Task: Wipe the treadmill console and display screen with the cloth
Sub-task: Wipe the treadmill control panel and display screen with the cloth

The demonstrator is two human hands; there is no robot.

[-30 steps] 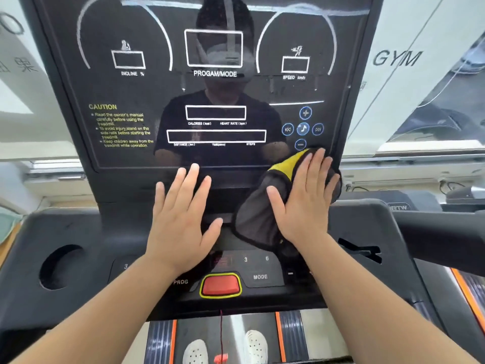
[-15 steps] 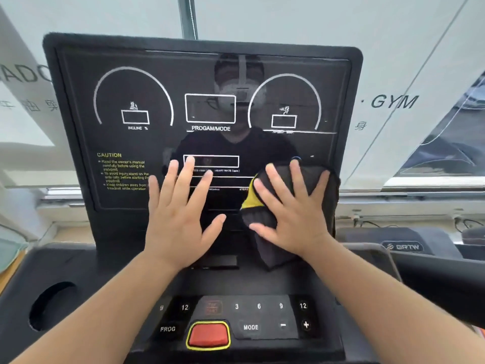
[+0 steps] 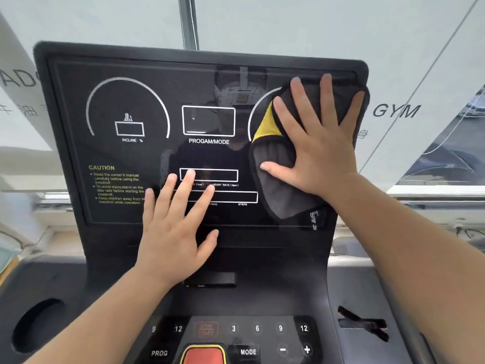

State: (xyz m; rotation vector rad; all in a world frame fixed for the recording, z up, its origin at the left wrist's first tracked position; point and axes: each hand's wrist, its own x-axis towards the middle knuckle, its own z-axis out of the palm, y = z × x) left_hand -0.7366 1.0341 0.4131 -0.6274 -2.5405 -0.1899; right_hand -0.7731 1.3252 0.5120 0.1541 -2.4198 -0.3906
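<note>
The black glossy display screen [image 3: 126, 101] stands upright ahead, marked INCLINE, PROGAM/MODE and a yellow CAUTION text. My right hand [image 3: 317, 143] presses a dark grey cloth [image 3: 278, 187] with a yellow patch flat against the screen's upper right part, fingers spread. The cloth hides the speed dial and hangs down to the screen's lower edge. My left hand [image 3: 173, 227] lies flat and bare on the screen's lower middle, fingers apart. Below sits the console [image 3: 262, 298] with its number buttons.
A red stop button [image 3: 203, 355] with yellow rim sits at the bottom centre, between PROG and MODE keys. A round cup hole [image 3: 36, 327] is at the console's left, a slot [image 3: 362, 324] at its right. A window with GYM lettering [image 3: 396, 111] lies behind.
My right hand slid the cloth from the screen's lower right up to its upper right corner. My left hand stayed on the lower middle. The view tilted upward.
</note>
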